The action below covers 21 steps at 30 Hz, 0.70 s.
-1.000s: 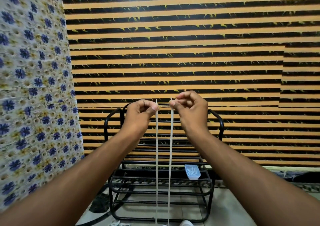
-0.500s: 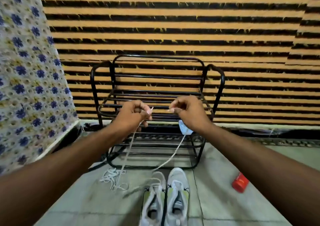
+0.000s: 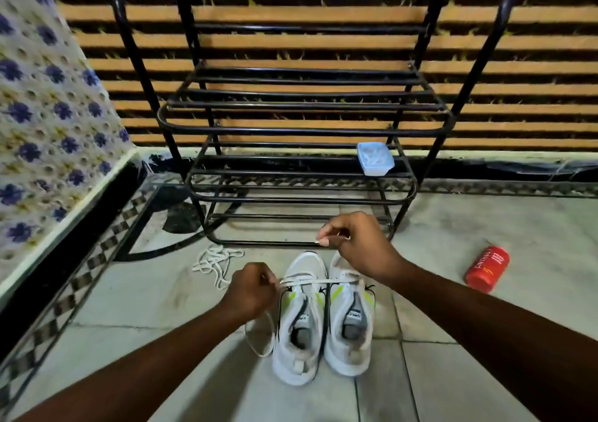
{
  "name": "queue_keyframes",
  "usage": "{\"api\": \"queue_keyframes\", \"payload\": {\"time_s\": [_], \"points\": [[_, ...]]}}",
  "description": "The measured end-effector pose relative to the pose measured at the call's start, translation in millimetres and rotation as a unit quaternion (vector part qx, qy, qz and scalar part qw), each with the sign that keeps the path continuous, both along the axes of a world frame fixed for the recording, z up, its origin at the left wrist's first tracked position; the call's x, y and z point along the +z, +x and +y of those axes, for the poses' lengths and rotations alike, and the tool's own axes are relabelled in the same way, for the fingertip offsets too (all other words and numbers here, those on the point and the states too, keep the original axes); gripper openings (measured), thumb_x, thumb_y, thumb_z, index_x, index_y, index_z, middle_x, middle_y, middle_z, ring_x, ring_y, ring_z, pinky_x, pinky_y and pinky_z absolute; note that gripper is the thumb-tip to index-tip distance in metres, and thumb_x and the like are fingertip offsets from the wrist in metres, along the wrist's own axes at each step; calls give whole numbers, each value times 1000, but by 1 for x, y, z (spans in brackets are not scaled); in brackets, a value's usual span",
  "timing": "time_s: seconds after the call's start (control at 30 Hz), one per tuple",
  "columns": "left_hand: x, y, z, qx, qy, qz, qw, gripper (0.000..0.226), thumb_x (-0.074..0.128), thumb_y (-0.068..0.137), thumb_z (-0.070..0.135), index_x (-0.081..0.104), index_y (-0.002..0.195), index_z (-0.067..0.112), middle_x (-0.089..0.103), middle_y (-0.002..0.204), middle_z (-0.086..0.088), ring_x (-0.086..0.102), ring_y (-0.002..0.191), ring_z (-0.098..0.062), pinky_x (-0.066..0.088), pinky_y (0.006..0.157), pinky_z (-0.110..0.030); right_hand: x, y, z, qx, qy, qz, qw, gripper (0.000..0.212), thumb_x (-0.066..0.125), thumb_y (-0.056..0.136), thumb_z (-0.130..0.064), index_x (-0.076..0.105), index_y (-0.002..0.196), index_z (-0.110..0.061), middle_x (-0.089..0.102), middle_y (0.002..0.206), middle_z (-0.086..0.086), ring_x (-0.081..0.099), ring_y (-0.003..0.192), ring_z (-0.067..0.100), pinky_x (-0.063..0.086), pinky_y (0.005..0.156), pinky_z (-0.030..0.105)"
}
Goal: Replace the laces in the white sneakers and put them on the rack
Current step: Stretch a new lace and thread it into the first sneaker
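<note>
Two white sneakers with yellow-green accents stand side by side on the tiled floor, the left sneaker (image 3: 299, 327) and the right sneaker (image 3: 351, 324), toes toward the black metal rack (image 3: 301, 130). A white lace (image 3: 310, 281) stretches across both shoes. My left hand (image 3: 250, 289) grips one part of it beside the left sneaker, and a loop of lace hangs below that hand. My right hand (image 3: 354, 245) pinches the lace's tip above the right sneaker's toe. A loose pile of white lace (image 3: 215, 261) lies on the floor to the left.
A small pale blue lidded box (image 3: 375, 157) sits on the rack's lower shelf at the right. A red can (image 3: 487, 269) lies on the floor to the right. A floral cloth (image 3: 48, 123) covers a raised edge at the left. A striped wall stands behind.
My view tilted down from the wall to the floor. Both hands dropped from rack height to the sneakers, carrying the lace, which now lies stretched across the shoes.
</note>
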<state>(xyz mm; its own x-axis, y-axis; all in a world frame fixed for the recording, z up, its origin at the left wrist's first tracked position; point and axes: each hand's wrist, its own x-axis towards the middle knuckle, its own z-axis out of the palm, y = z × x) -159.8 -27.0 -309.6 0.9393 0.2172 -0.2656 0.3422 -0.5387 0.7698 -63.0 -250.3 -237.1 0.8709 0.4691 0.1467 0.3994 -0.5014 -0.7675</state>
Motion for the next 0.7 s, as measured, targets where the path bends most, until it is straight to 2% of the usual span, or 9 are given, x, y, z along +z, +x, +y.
{"api": "queue_keyframes", "payload": {"time_s": [0.1, 0.17, 0.2, 0.3, 0.4, 0.5, 0.57, 0.63, 0.7], "points": [[-39, -9, 9, -25, 60, 21, 998, 5, 69, 77, 9, 71, 74, 13, 70, 66, 3, 66, 65, -13, 51, 65, -29, -28, 2, 2, 18, -11, 20, 1000, 10, 77, 84, -6, 79, 82, -15, 76, 80, -8, 71, 77, 6, 53, 74, 18], [-58, -9, 12, -17, 95, 9, 995, 14, 65, 77, 4, 69, 74, 17, 67, 66, 7, 62, 65, -2, 44, 63, -19, -44, 4, 5, 19, -5, 36, 999, 8, 77, 84, -4, 79, 83, -11, 75, 77, -9, 71, 73, 6, 54, 70, 18], [-63, -8, 11, -15, 90, 0, 996, 17, 61, 76, 3, 66, 75, 19, 64, 66, 9, 61, 64, -2, 43, 60, -17, -51, 4, 7, 18, -3, 37, 999, 8, 77, 84, -3, 79, 83, -11, 74, 74, -14, 69, 72, 2, 51, 69, 15], [-68, -3, 8, -58, 134, -35, 989, 25, 55, 70, 22, 61, 93, 31, 56, 87, 8, 59, 84, -15, 50, 68, -33, -68, 5, 10, 19, -1, 49, 999, 14, 74, 84, -1, 78, 83, -14, 65, 62, -26, 63, 63, -5, 47, 68, 16], [-65, 4, 2, -126, 162, -59, 977, 48, 54, 64, 23, 61, 110, 31, 44, 102, 3, 52, 97, -22, 50, 83, -36, -75, 3, 6, 20, 12, 49, 999, 13, 73, 83, -2, 78, 83, -14, 66, 61, -23, 62, 60, 0, 51, 67, 25], [-66, 14, -3, -144, 197, -78, 967, 37, 58, 72, 11, 58, 105, 28, 42, 105, 1, 49, 97, -25, 51, 83, -42, -77, 2, -3, 21, 10, 22, 999, 12, 75, 82, -3, 79, 83, -15, 68, 68, -20, 67, 67, 2, 54, 70, 24], [-70, 21, -2, -143, 243, -68, 957, 31, 63, 83, 4, 57, 103, 28, 43, 110, -1, 49, 100, -26, 53, 84, -42, -77, 2, -13, 15, 16, 11, 1000, 13, 76, 81, -2, 79, 82, -15, 70, 72, -18, 67, 71, 0, 49, 69, 16], [-66, 24, -1, -158, 231, -59, 958, 22, 58, 89, 10, 52, 98, 29, 42, 108, 2, 48, 103, -26, 52, 84, -46, -77, 1, -23, 5, 18, 15, 1000, 15, 76, 81, 1, 79, 82, -14, 70, 71, -19, 66, 72, -4, 44, 69, 9], [-51, 28, -4, -219, 252, -65, 940, 13, 49, 87, 23, 42, 97, 27, 45, 105, 2, 49, 103, -28, 51, 82, -50, -77, 0, -32, -10, 23, 11, 1000, 18, 76, 82, 3, 78, 80, -15, 69, 67, -22, 65, 67, -1, 46, 68, 13]]}}
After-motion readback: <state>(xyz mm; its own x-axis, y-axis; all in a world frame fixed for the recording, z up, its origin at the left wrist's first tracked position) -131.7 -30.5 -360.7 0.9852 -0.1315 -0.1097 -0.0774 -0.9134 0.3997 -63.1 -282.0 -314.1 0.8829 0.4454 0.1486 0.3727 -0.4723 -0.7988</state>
